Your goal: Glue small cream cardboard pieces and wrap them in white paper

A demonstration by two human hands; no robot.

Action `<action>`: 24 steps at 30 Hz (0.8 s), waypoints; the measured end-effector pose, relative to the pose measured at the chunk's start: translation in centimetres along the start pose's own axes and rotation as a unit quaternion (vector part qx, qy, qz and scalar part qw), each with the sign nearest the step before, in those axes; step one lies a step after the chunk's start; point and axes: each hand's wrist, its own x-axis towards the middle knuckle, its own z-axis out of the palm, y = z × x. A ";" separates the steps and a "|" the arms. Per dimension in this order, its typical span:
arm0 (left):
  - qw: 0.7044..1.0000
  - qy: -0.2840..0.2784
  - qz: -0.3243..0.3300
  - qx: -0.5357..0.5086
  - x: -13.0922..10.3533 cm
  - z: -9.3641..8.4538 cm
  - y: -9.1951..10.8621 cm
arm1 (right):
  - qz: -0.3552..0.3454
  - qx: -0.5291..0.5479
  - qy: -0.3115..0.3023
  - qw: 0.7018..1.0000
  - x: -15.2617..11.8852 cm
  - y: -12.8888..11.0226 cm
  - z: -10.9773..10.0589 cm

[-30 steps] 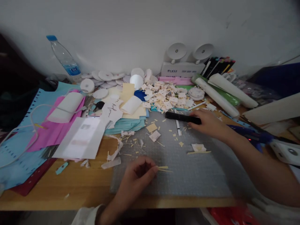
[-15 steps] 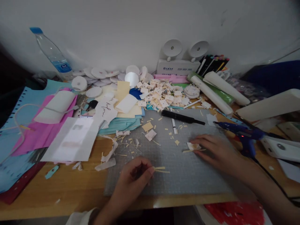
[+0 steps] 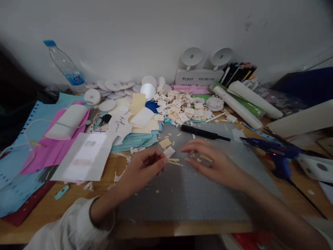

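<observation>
My left hand (image 3: 148, 163) is closed in a pinch on narrow yellow paper strips (image 3: 176, 161), which stick out to the right from the fingertips. Facing it across a small gap, my right hand (image 3: 208, 161) hovers over the grey cutting mat (image 3: 182, 198); its thumb and fingers are apart, and I see nothing between them. A yellow paper square (image 3: 165, 143) and a pale paper square (image 3: 169, 152) lie just beyond my left fingertips. Tiny yellow scraps are scattered around them. Beyond my right hand rests a black pen-like tool (image 3: 205, 132).
A heap of small cream cards (image 3: 179, 106) is at the back of the table. On the right lies a blue glue gun (image 3: 279, 156) with a red light. Blue paper sheets (image 3: 137, 140), a white phone-lit sheet (image 3: 80, 156) and a water bottle (image 3: 65, 66) are to the left.
My left hand has moved up and right with the strips. My right hand has moved left toward it, away from the small white piece it was touching. The view has shifted slightly.
</observation>
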 end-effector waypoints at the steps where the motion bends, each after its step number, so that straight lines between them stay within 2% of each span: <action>1: 1.000 -0.002 0.000 -0.010 0.5 0.0 -0.1 | 0.008 0.040 -0.017 0.999 0.7 -0.4 0.6; 5: 0.998 -0.017 -0.009 -0.065 1.2 0.1 -1.1 | 0.095 0.174 -0.055 0.979 1.8 -0.4 2.9; 8: 0.996 -0.026 -0.027 -0.080 1.0 -0.1 -1.9 | 0.190 0.272 -0.066 0.941 1.5 0.4 3.6; 11: 0.997 -0.019 -0.034 -0.068 0.9 -0.4 -2.2 | 0.251 0.326 -0.082 0.908 1.1 0.8 3.6; 16: 0.998 -0.011 -0.046 -0.043 0.7 -0.4 -2.3 | 0.278 0.362 -0.101 0.884 0.9 0.8 3.0; 24: 0.997 -0.064 -0.038 0.020 0.4 0.0 -2.1 | 0.295 0.335 -0.126 0.886 0.9 0.9 3.2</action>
